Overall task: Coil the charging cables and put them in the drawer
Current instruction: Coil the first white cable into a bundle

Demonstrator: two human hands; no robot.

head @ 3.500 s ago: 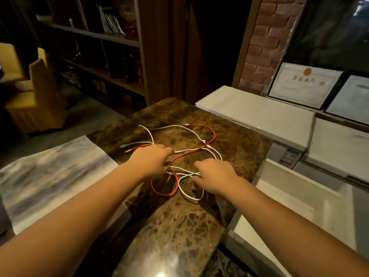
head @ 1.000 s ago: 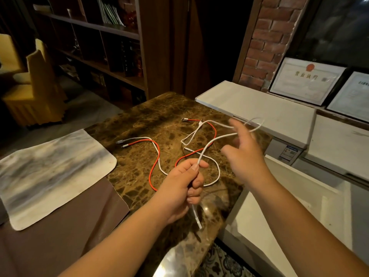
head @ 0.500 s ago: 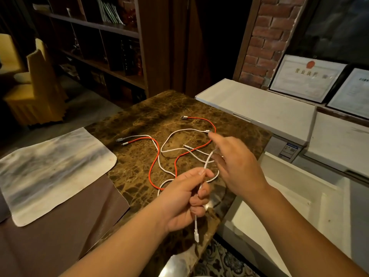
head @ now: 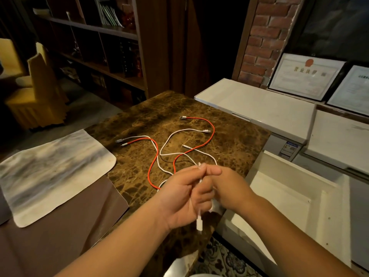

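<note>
- Left hand (head: 180, 198) of mine pinches a white cable (head: 199, 221) between thumb and fingers, above the near edge of the marble table (head: 235, 140); its plug end hangs down below my palm.
- Right hand (head: 229, 188) meets the left one, fingertips closed on the same cable just at the left thumb.
- From my hands the white cable runs back onto the tabletop, where it lies looped.
- An orange cable (head: 201, 144) snakes across the marble, crossing the white strands; I cannot tell how many white cables there are.
- To my right the white drawer (head: 311, 204) stands open, just beside the table.
- On my left a grey cloth (head: 52, 168) lies flat, well apart from the cables.
</note>
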